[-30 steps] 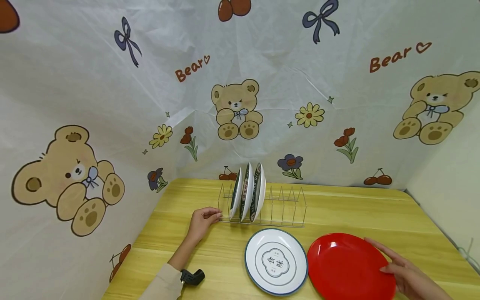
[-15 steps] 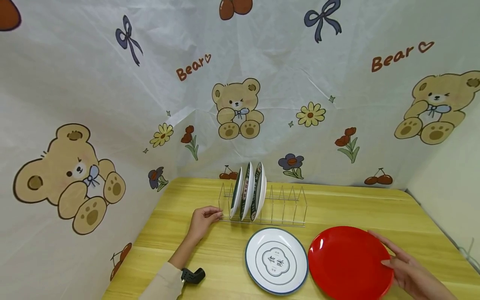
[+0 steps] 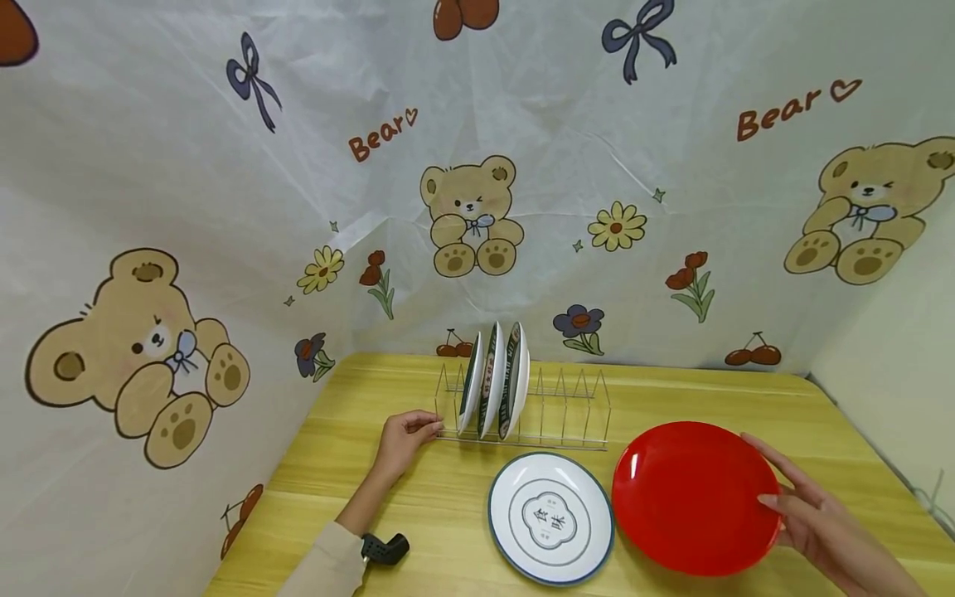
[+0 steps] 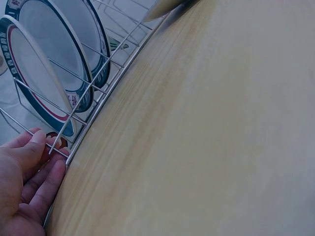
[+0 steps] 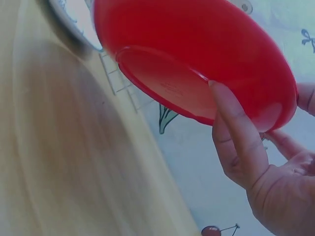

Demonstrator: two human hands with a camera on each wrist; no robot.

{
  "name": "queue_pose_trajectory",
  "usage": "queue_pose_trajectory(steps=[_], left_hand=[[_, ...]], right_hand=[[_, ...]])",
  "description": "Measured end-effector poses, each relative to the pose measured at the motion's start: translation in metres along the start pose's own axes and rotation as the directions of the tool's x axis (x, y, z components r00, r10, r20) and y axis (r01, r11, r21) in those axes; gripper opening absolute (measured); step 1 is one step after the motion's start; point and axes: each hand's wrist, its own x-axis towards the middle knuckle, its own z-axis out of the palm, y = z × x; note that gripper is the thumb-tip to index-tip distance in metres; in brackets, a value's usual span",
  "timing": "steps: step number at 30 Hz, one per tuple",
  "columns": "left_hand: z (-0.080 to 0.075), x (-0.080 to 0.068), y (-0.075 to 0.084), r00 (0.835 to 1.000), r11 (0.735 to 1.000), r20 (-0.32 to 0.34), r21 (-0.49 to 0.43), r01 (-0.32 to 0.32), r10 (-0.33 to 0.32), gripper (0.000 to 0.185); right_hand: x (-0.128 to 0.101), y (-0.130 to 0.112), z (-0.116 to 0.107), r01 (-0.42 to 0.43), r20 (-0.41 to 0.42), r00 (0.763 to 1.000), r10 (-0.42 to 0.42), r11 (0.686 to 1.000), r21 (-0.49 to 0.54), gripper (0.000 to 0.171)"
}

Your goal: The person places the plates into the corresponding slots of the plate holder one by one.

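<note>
A wire dish rack (image 3: 563, 419) stands at the back of the table, with three patterned plates (image 3: 488, 390) upright in its left slots. My left hand (image 3: 403, 439) pinches the rack's left end; in the left wrist view, thumb and fingers close round its wire (image 4: 54, 147). At the right, my right hand (image 3: 816, 522) grips the rim of a red plate (image 3: 694, 497), thumb on top and fingers underneath. The right wrist view shows the red plate's underside (image 5: 172, 83) lifted off the table. Left of it, a white plate with a blue rim (image 3: 550, 518) lies flat.
The wooden table (image 3: 836, 439) meets a bear-print cloth (image 3: 552, 274) at the back and left. A black device (image 3: 384, 549) sits at the left wrist. Several slots in the right part of the rack hold no plate.
The red plate has risen from the table and moved away from the body, tilting, with my right hand holding it. My left hand stays at the rack's end.
</note>
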Motion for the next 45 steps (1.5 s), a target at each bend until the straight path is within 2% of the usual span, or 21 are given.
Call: queue_pose_trajectory(steps=[5,10,13,19,24,32,38,45], left_hand=[[0.000,-0.001,-0.003,1.000,1.000,0.003,0.003,-0.008,0.008,0.017],[0.001,-0.002,-0.003,1.000,1.000,0.009,-0.008,-0.002,0.002,0.017],[0.001,-0.002,-0.002,1.000,1.000,0.000,-0.009,-0.006,0.006,0.017],[0.002,0.000,-0.002,1.000,1.000,0.000,-0.010,0.007,-0.007,0.017],[0.001,0.000,-0.002,1.000,1.000,0.002,-0.010,0.011,-0.011,0.018],[0.001,0.000,0.001,1.000,1.000,0.000,-0.001,-0.003,0.003,0.015],[0.001,0.000,0.002,1.000,1.000,-0.010,0.003,0.004,-0.004,0.016],[0.002,0.000,0.002,1.000,1.000,-0.005,0.005,-0.001,0.001,0.014]], right_hand=[[0.003,-0.011,0.006,0.042,-0.088,0.995,-0.045,0.998,-0.040,0.066],[0.008,-0.022,0.015,0.056,-0.125,0.990,-0.069,0.993,-0.100,0.064],[0.013,-0.027,0.022,0.063,-0.121,0.989,-0.080,0.988,-0.137,0.064],[0.024,-0.036,0.037,0.127,-0.082,0.987,-0.140,0.981,-0.144,0.064],[0.033,-0.043,0.050,0.136,-0.145,0.975,-0.169,0.968,-0.211,0.063],[0.047,-0.051,0.071,0.182,-0.216,0.948,-0.236,0.953,-0.242,0.064],[0.061,-0.054,0.083,0.236,-0.223,0.926,-0.304,0.928,-0.288,0.065],[0.072,-0.056,0.090,0.286,-0.195,0.914,-0.355,0.907,-0.309,0.066]])
